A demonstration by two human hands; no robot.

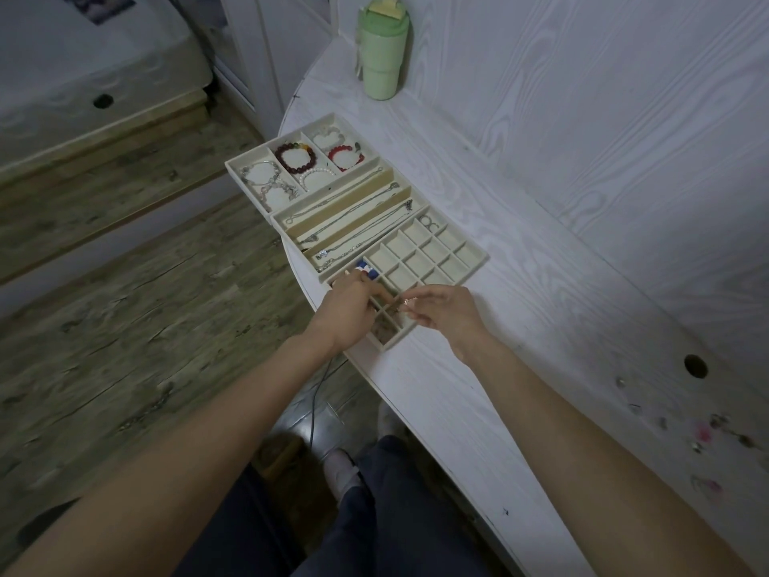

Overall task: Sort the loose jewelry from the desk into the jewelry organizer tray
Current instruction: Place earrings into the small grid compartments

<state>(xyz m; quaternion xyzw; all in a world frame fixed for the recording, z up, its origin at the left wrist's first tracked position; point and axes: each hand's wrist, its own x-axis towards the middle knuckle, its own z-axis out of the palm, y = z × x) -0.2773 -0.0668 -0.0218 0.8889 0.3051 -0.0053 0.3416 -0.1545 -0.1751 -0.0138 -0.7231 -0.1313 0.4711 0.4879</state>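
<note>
A home bedroom: a bed (95, 72) with pale bedding fills the upper left of the frame, wood-look flooring (137, 293) runs below it, and a white wood-grain bench (582, 226) on the right carries a green tumbler (380, 52).

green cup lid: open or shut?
Shut, it seems: the yellow flap lies flat on the upright green cup. Its seal is too small to tell.

Both my arms are bare all the way up, no sleeves showing, no watch or bracelets on either wrist. My left hand (347, 312) and right hand (447, 312) have nothing on them that I can make out, though the fingers are kinda blurry. Lower down I'm in dark navy trousers (374, 505) and light-coloured slippers (343, 472).
</note>
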